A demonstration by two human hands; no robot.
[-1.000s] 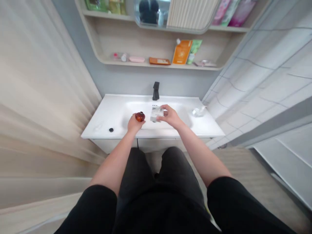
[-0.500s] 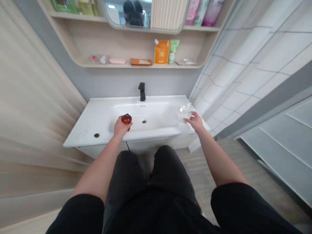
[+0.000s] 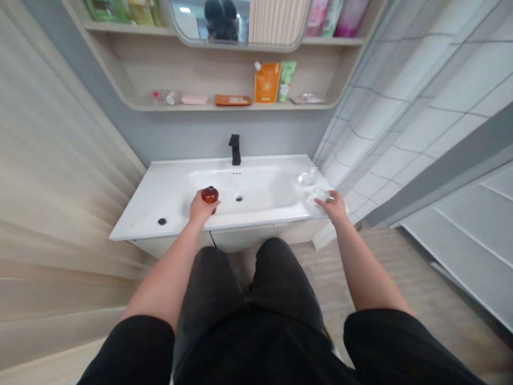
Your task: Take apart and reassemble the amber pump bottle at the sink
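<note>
Two clear plastic pieces lie at the right end of the white tabletop [image 3: 152, 206], where half a second ago only one showed. The upper piece [image 3: 306, 178] sits just beyond the right hand [image 3: 332, 207], and the lower piece [image 3: 319, 196] lies under its fingers [image 3: 325, 200]. The hand has shifted toward the near edge and is partly curled, though I cannot tell whether it grips the piece or only touches it. The left hand [image 3: 203, 208] stays closed around an amber bottle [image 3: 209, 194], holding it upright at the near side of the basin [image 3: 248, 187], much as before. The white packet seen in the right hand a second ago does not show now.

A black faucet [image 3: 235, 149] stands behind the basin, with a drain [image 3: 239, 198] in its floor. A small black cap [image 3: 162, 221] sits left of the basin. Above, a wooden shelf [image 3: 240, 106] carries an orange pouch [image 3: 266, 82], a green tube [image 3: 287, 80] and small boxes [image 3: 232, 100]. A mirror [image 3: 208, 21] hangs over it, and gridded tile [image 3: 420, 107] covers the right wall.
</note>
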